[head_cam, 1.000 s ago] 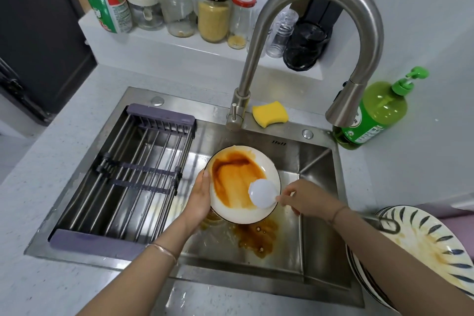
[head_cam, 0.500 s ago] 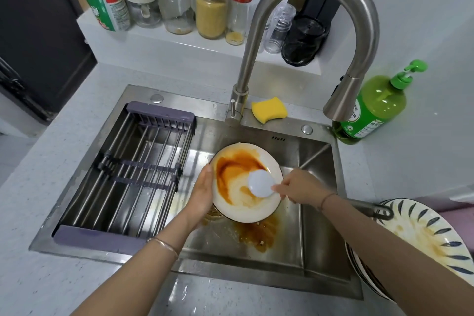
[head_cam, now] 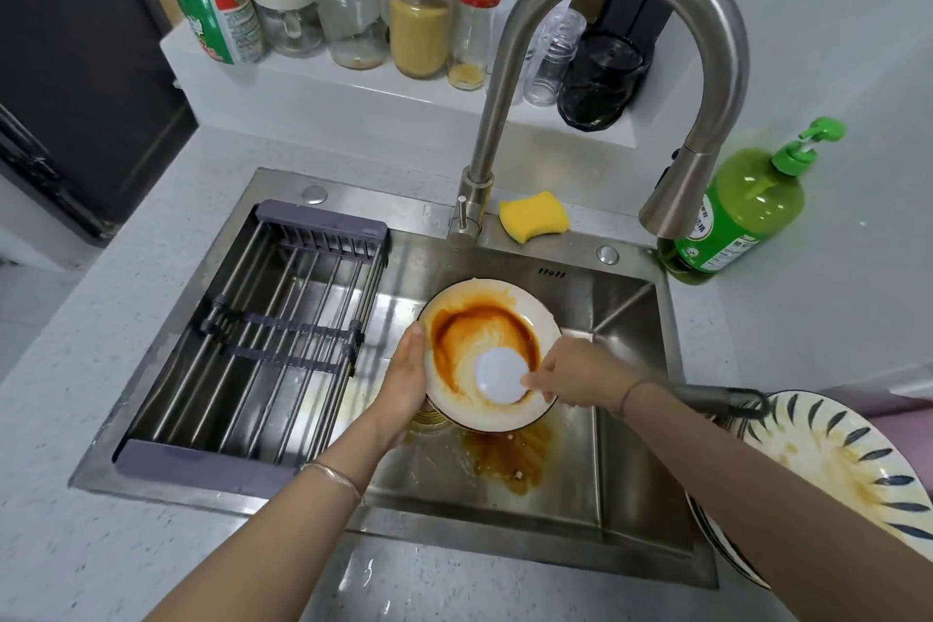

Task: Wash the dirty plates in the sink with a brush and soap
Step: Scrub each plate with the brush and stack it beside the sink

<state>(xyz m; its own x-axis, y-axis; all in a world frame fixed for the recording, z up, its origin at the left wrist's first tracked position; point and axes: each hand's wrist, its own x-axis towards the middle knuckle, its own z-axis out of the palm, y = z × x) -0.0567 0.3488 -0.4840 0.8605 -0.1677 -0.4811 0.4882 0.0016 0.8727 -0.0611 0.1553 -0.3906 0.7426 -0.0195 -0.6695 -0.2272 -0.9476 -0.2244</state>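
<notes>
A white plate [head_cam: 457, 399] smeared with orange-brown sauce is tilted over the steel sink [head_cam: 626, 424]. My left hand [head_cam: 406, 381] grips its left rim. My right hand [head_cam: 575, 376] holds a brush whose round white head [head_cam: 500, 381] presses on the lower middle of the plate; its dark handle [head_cam: 717, 399] sticks out to the right behind my wrist. Sauce has pooled on the sink floor [head_cam: 510, 457] below the plate. A green soap pump bottle [head_cam: 742, 212] stands on the counter at the sink's back right corner.
A purple-framed drying rack [head_cam: 272, 338] fills the sink's left half. The tall curved tap [head_cam: 595, 66] arches over the basin, with a yellow sponge [head_cam: 532, 216] by its base. Stacked dirty striped plates [head_cam: 828, 465] sit at the right. Jars and a bottle [head_cam: 419, 20] line the back ledge.
The brush head has swept from the plate's right side down toward its lower middle, wiping a paler patch through the sauce. My left hand has kept holding the rim.
</notes>
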